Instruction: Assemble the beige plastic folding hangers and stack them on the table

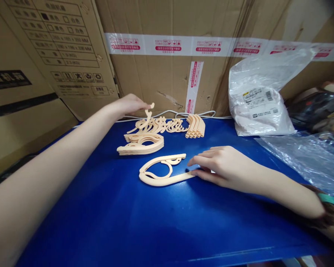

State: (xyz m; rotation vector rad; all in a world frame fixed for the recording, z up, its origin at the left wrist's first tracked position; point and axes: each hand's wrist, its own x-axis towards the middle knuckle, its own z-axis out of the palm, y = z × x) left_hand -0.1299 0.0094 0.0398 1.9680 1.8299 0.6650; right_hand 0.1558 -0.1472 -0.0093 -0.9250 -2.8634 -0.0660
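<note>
At the back left, my left hand is closed on a cream plastic hanger hook, raised over a pile of similar curved pieces. A cream folding hanger lies folded on the blue table, its two arms joined at the left end. My right hand has its thumb and fingers at the right end of the lower arm, gripping it loosely. Behind this hanger sits a stack of folded hangers. Several straight-ended hanger arms lie side by side to the right of the hooks.
The blue table is backed by a taped cardboard box, with another printed carton at left. A white plastic bag with a label stands at back right. Clear plastic film lies before it. A white cable runs along the back.
</note>
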